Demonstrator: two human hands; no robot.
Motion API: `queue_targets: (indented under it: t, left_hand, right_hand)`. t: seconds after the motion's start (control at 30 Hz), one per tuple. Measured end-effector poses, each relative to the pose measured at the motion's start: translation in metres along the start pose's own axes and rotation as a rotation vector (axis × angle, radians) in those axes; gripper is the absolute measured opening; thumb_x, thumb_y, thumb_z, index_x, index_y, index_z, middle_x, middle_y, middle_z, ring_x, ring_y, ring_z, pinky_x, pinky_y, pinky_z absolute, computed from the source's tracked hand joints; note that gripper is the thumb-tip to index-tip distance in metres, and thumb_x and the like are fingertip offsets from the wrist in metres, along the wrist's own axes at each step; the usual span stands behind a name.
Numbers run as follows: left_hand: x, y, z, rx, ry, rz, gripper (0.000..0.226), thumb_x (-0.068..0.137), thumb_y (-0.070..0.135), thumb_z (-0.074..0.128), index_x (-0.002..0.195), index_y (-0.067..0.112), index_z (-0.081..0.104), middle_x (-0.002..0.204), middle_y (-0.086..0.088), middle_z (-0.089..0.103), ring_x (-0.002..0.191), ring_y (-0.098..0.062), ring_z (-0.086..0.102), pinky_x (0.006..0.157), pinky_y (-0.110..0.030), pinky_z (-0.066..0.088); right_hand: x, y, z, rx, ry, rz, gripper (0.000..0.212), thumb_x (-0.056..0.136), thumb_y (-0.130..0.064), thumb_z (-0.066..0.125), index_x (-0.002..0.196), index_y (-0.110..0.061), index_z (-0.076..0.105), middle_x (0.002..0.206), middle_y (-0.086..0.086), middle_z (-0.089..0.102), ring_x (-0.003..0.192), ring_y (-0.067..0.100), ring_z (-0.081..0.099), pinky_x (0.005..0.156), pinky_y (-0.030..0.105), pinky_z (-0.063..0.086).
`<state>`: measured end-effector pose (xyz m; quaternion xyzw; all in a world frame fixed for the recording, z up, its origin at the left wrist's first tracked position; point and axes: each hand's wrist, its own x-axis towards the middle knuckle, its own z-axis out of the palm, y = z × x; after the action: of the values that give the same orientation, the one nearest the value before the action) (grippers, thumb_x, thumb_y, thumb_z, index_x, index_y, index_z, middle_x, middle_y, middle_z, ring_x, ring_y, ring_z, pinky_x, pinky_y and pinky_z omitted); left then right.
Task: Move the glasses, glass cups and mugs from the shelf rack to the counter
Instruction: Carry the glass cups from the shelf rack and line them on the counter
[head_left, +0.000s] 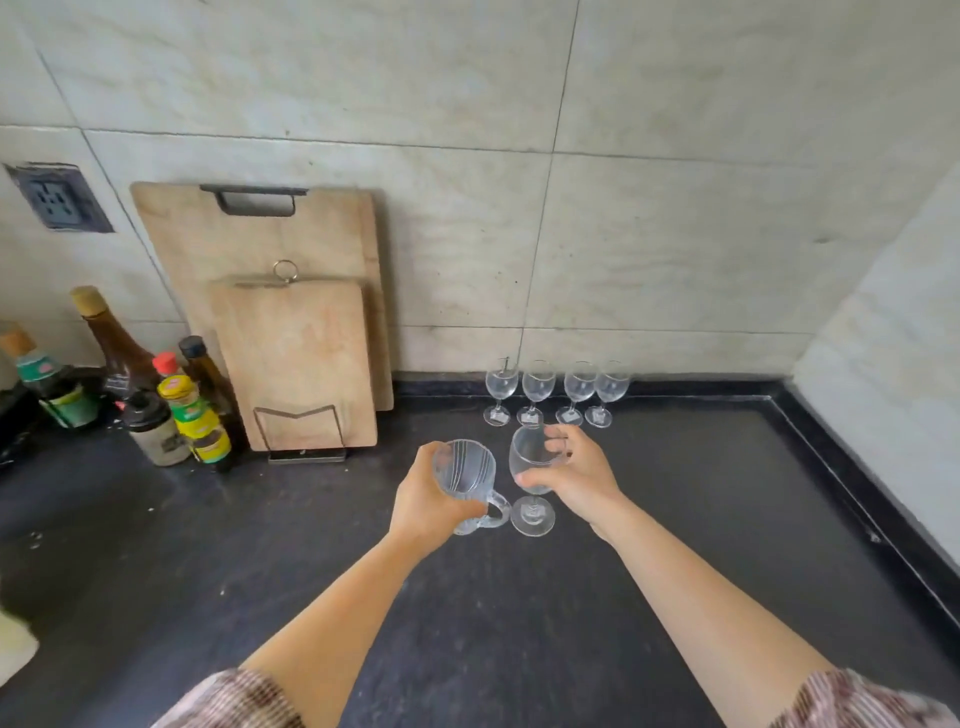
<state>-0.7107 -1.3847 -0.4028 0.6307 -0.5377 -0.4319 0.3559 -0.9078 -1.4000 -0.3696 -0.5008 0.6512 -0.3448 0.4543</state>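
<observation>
My left hand (426, 501) grips a ribbed glass mug (466, 475) with a handle on its right side, held just above the dark counter (311, 545). Right beside it my right hand (574, 475) wraps the bowl of a stemmed wine glass (530, 457), whose foot (532, 517) is at or just above the counter top. Behind them, a row of several empty wine glasses (557, 392) stands upright along the back wall. The shelf rack is out of view.
Two wooden cutting boards (291, 353) lean on the tiled wall in a wire stand. Several sauce bottles and jars (176, 410) crowd the counter's left. A raised black edge (841, 467) borders the counter at the right, by a side wall.
</observation>
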Motion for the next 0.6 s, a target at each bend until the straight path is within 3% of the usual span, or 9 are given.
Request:
queue_targets:
  t: [0.13,0.2,0.27,0.43,0.5,0.6]
  left_hand:
    - [0.050,0.000,0.044,0.041,-0.059,-0.060,0.085,0.053,0.025,0.083,0.124,0.036,0.038,0.113,0.012,0.054,0.092,-0.008,0.055,0.054,-0.011,0.038]
    - [0.073,-0.001,0.059,0.066,-0.095,-0.079,0.084,0.054,0.022,0.083,0.123,0.036,0.038,0.114,0.010,0.054,0.096,-0.012,0.055,0.056,-0.012,0.037]
    - [0.096,-0.003,0.070,0.075,-0.122,-0.094,0.085,0.054,0.019,0.083,0.125,0.034,0.039,0.118,0.007,0.052,0.103,-0.017,0.054,0.059,-0.015,0.039]
    - [0.140,-0.007,0.085,0.090,-0.177,-0.115,0.088,0.053,0.011,0.082,0.129,0.029,0.040,0.123,0.000,0.051,0.108,-0.021,0.054,0.073,-0.027,0.051]
    - [0.153,-0.007,0.087,0.102,-0.211,-0.130,0.088,0.053,0.006,0.081,0.129,0.029,0.040,0.122,0.001,0.053,0.109,-0.022,0.054,0.082,-0.035,0.052]
    - [0.170,-0.005,0.089,0.102,-0.266,-0.144,0.088,0.056,-0.003,0.078,0.129,0.027,0.041,0.120,0.001,0.054,0.111,-0.023,0.054,0.083,-0.036,0.052]
  right_hand:
    - [0.050,0.026,-0.032,0.051,0.034,0.052,0.079,0.062,-0.013,0.085,0.131,-0.023,0.048,0.126,-0.004,0.053,0.110,0.016,0.056,0.084,0.030,0.048]
    - [0.071,0.036,-0.048,0.075,0.071,0.064,0.073,0.063,-0.012,0.084,0.125,-0.025,0.050,0.124,-0.004,0.053,0.104,0.012,0.056,0.076,0.025,0.048]
    - [0.091,0.044,-0.063,0.088,0.111,0.074,0.068,0.063,-0.011,0.083,0.120,-0.028,0.050,0.121,-0.005,0.053,0.099,0.009,0.055,0.072,0.024,0.047]
    - [0.133,0.062,-0.096,0.110,0.254,0.111,0.065,0.065,-0.010,0.081,0.118,-0.029,0.049,0.117,-0.007,0.052,0.097,0.006,0.055,0.080,0.029,0.045]
    - [0.147,0.066,-0.109,0.121,0.298,0.121,0.065,0.066,-0.010,0.080,0.119,-0.028,0.047,0.117,-0.008,0.051,0.098,0.009,0.055,0.075,0.027,0.043]
    - [0.166,0.071,-0.126,0.150,0.377,0.136,0.063,0.067,-0.009,0.078,0.117,-0.028,0.046,0.117,-0.008,0.050,0.094,0.008,0.054,0.063,0.020,0.039]
